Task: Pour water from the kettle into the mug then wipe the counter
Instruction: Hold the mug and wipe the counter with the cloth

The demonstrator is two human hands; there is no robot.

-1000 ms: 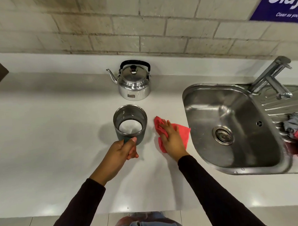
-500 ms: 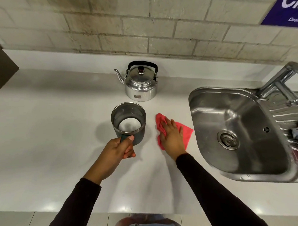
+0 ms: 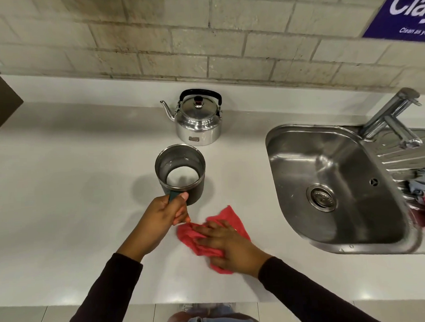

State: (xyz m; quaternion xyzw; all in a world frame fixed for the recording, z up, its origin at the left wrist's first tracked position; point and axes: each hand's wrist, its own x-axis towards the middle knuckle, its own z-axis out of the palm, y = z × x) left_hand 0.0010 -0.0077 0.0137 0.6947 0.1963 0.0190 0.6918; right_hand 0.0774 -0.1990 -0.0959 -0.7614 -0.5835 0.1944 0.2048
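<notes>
A dark steel mug (image 3: 180, 171) with water in it stands on the white counter (image 3: 63, 202). My left hand (image 3: 160, 217) grips its handle at the near side. My right hand (image 3: 230, 244) presses flat on a red cloth (image 3: 226, 218) lying on the counter just in front of the mug and to its right. The cloth is partly hidden under my fingers. A shiny metal kettle (image 3: 197, 120) with a black handle stands upright behind the mug, spout pointing left.
A steel sink (image 3: 327, 181) with a tap (image 3: 393, 116) fills the right side; crumpled cloths (image 3: 424, 192) lie on its drainer. A brick wall runs behind the counter. The counter's front edge is just below my forearms.
My right hand has dragged the red cloth from beside the mug toward the front edge and a little left. My left hand stays on the mug handle.
</notes>
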